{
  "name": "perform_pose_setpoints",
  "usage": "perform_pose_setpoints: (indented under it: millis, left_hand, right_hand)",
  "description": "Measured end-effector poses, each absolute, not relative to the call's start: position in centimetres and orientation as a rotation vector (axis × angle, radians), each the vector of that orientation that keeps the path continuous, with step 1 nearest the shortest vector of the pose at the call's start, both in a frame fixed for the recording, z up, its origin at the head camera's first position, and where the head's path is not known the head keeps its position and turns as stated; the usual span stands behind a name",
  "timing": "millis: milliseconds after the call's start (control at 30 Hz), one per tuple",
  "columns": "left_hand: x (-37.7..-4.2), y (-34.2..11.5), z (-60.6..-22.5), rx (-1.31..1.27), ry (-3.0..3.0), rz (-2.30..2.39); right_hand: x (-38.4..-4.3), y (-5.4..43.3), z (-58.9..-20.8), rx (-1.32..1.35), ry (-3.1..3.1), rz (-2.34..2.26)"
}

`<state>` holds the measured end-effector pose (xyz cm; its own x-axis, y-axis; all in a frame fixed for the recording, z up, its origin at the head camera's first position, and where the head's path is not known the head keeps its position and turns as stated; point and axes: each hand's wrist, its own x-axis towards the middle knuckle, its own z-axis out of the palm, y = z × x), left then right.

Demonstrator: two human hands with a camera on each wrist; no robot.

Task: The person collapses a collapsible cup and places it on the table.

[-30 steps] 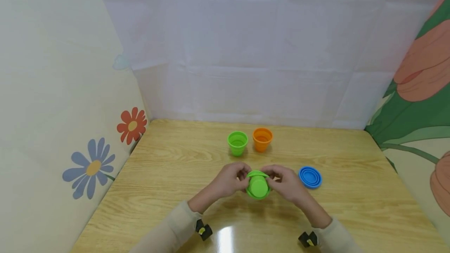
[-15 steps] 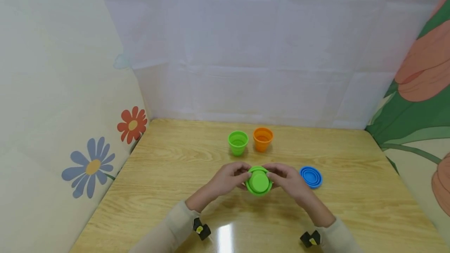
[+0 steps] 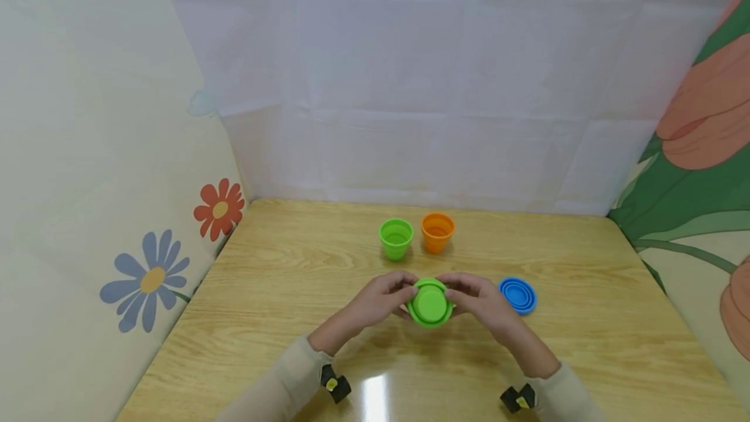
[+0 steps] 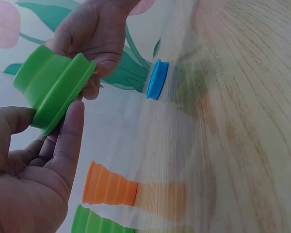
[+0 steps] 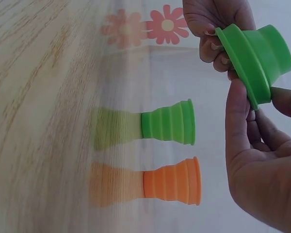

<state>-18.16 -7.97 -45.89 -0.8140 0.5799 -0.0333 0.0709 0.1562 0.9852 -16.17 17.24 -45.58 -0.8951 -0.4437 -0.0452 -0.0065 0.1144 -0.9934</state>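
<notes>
The left hand and the right hand are holding a partly folded green cup between them, raised above the table, its base turning up toward the person. Each hand is pinching the rim from its own side, thumb on the base side and forefinger behind, so neither grip is spreading wide. Working these folds well is probably calling for equal pressure from both thumbs close to the step between the rings, with the forefingers bracing the rim so that one side is not buckling ahead of the other; squeezing the rim out of round would likely be making the fold catch. How deep the inner folds are sitting is hard to tell, since the mouth is facing away. Farther off, a second green cup and an orange cup are standing upright, while a flat blue cup is lying near the right hand
</notes>
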Motion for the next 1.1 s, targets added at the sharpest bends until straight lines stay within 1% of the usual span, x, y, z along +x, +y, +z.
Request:
perform_pose_setpoints:
  millis: [400, 1100]
  left_hand:
    - [-17.96, -7.78, -45.95, 0.606, 2.008, 1.719]
    - [-17.87, -7.72, -46.39, 0.527, 1.965, 1.708]
  right_hand:
    - [-16.25, 17.23, -45.46, -0.438, 2.081, -1.81]
    - [-16.51, 17.18, -45.95, -0.358, 2.055, -1.784]
